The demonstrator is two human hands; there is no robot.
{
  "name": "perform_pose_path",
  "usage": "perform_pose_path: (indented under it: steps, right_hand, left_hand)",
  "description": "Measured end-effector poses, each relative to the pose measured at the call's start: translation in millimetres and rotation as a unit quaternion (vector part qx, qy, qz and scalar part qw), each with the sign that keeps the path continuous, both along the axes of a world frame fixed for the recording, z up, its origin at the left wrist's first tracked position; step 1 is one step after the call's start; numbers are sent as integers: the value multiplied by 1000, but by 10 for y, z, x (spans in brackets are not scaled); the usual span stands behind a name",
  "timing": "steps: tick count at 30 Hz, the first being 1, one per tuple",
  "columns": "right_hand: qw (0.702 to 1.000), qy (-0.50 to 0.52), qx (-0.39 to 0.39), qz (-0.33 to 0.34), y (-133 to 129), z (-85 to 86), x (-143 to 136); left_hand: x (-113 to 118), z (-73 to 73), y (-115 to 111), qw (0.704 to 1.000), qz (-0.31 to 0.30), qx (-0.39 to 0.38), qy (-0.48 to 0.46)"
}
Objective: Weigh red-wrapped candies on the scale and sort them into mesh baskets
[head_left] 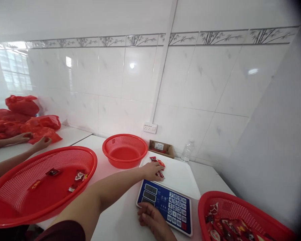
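Note:
My left hand [152, 171] reaches across to the white weighing tray [182, 174] of a digital scale, its fingers curled over several small red candy packets [160, 174]. Part of the packets is hidden under the palm. Beside the scale's blue keypad panel [163, 201], my right hand [153, 221] rests low with loosely bent fingers apart and nothing in them. At lower right, a red basket [203, 214] holds many red wrapped packets [230, 229]. The large red basket [90, 167] on the left has a few packets [79, 177] inside.
Another red basket [125, 164] stands behind, near a cardboard box [169, 150] and a clear plastic bottle [187, 151]. At far left, another person's hands [41, 144] are by red plastic bags [43, 124]. A tiled wall with a socket [149, 127] bounds the table.

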State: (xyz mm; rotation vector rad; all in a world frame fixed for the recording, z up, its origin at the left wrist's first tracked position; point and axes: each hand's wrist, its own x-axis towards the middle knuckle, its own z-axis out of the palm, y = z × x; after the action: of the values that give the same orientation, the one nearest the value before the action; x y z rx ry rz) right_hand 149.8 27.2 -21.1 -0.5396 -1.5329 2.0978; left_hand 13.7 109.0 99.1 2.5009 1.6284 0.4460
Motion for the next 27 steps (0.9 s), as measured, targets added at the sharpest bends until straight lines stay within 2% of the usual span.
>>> perform_pose_path:
  steps: [4,10,13,16,21,24,27]
  right_hand:
    - [1000,-8,7,10,47,-82,-32]
    - [1000,-8,12,20,14,6,-27]
    - [1000,-18,18,11,16,-21,-37]
    - [999,-21,31,-1,39,-93,-58]
    - [999,-29,43,-10,43,-119,-70]
    - [999,-18,45,-13,19,-77,-62]
    - [999,-9,39,-18,3,-44,-55]
  left_hand:
    - [14,1,98,997,73,5,-25]
    - [-14,18,142,984,138,31,-112]
    - [-103,86,160,972,165,55,-161]
    - [-292,220,172,956,200,90,-197]
    - [-769,407,137,928,280,128,-209]
    - [-1018,395,65,921,324,114,-183]
    - [-1144,304,-11,922,353,67,-141]
